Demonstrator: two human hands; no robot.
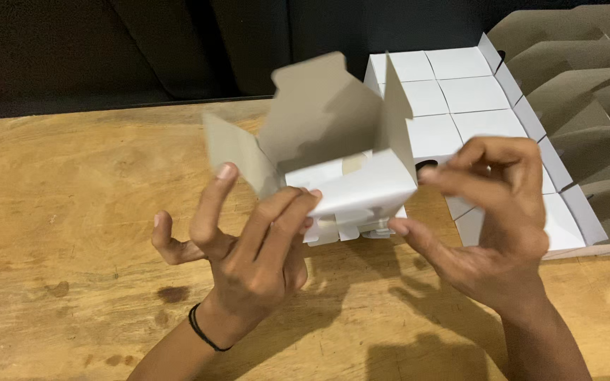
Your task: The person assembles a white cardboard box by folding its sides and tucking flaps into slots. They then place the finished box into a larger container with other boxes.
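You hold a small white carton up above the wooden table, its grey-lined flaps splayed open toward you so the inside stays reachable. Your left hand grips its near face with fingertips, the other fingers spread; your right hand pinches its right side, steadying it. Behind stand finished white boxes beside grey cardboard dividers.

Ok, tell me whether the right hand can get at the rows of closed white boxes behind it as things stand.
Probably yes. The right hand sits right in front of the closed white boxes, with nothing between them. But its fingers are pinching the half-folded box, also gripped by the left hand, so it would need to let go first.
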